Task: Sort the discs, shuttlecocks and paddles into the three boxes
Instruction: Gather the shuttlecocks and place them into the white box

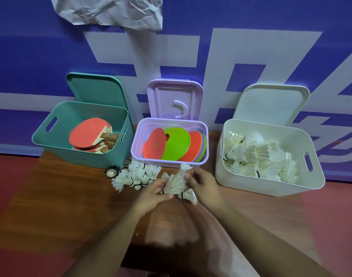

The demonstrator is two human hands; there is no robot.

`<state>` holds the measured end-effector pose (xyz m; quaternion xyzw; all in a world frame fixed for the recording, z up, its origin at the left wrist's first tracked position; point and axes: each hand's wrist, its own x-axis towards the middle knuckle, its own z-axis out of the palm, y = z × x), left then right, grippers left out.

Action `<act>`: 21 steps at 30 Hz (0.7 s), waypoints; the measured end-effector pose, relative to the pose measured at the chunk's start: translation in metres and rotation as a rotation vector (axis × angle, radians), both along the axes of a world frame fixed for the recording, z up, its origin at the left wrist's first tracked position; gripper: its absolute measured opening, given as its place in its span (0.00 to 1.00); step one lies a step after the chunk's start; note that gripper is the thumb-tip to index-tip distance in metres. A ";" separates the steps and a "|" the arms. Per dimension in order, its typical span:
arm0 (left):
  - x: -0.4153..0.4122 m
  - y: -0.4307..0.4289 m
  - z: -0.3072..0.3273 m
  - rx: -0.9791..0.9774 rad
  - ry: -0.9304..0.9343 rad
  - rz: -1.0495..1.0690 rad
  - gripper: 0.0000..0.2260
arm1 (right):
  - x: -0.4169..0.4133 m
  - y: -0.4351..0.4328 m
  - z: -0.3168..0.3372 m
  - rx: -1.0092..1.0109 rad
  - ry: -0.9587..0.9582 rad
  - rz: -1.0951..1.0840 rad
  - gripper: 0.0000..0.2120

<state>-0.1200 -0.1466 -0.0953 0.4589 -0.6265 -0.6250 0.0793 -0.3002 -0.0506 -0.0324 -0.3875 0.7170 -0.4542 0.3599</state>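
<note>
Both forearms reach in from the bottom edge and meet over the middle of the wooden table (pixel 57 188). Left hand (pixel 154 191) and right hand (pixel 201 181) close together on a bunch of white shuttlecocks (pixel 176 181), fingers curled around it from either side, feathers sticking up between them. One more shuttlecock (pixel 188 194) lies on the table just below the bunch, touching or nearly touching the right hand.

Just left of the hands, a loose cluster of shuttlecocks (pixel 137 174) lies on the table in front of the gap between the green and purple boxes. Beside that cluster, at the green box's front corner, sits a small dark round thing (pixel 111 171); it is too small to identify.

Three open boxes stand along the table's far edge, each with its lid propped upright behind it against a blue wall with white markings (pixel 241 56). The green box (pixel 51 142), at the left, holds red paddles (pixel 89 134) stacked flat, wooden handles pointing right. The purple box (pixel 171 163), in the middle, holds discs (pixel 177 144) leaning on edge in a row: red in front, then lime green, then more red, orange and blue behind. The white box (pixel 271 184), at the right end, overhanging the table's edge, is heaped with shuttlecocks (pixel 257 154).

A crumpled sheet of pale paper (pixel 111 11) hangs on the wall above the boxes.
</note>
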 end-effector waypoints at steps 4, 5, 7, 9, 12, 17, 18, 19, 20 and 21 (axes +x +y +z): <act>0.006 0.005 -0.002 0.034 0.015 -0.013 0.21 | 0.007 0.000 -0.016 0.047 -0.058 0.081 0.04; 0.008 0.005 -0.003 0.036 0.020 -0.005 0.21 | 0.008 0.000 -0.017 0.041 -0.088 0.087 0.03; 0.013 0.004 -0.009 0.049 0.027 0.010 0.21 | 0.008 -0.001 -0.017 0.021 -0.151 0.062 0.04; 0.017 0.003 -0.011 0.055 0.042 0.020 0.21 | 0.004 -0.001 -0.018 -0.026 -0.171 0.002 0.08; 0.021 -0.002 -0.014 0.055 0.035 0.080 0.23 | -0.007 -0.002 -0.030 0.007 -0.058 -0.153 0.01; 0.031 -0.010 -0.013 0.071 0.029 0.126 0.29 | -0.015 -0.001 -0.082 0.512 0.110 -0.069 0.16; 0.033 -0.011 -0.013 0.073 0.024 0.128 0.29 | -0.013 -0.002 -0.091 0.562 0.109 -0.045 0.16; 0.035 -0.012 -0.013 0.067 0.015 0.130 0.27 | -0.011 -0.003 -0.097 0.576 0.101 -0.033 0.16; 0.038 -0.013 -0.014 0.060 0.005 0.132 0.25 | -0.008 -0.005 -0.102 0.570 0.085 -0.027 0.15; 0.040 -0.013 -0.013 0.047 -0.004 0.124 0.24 | -0.007 -0.007 -0.104 0.562 0.079 -0.017 0.15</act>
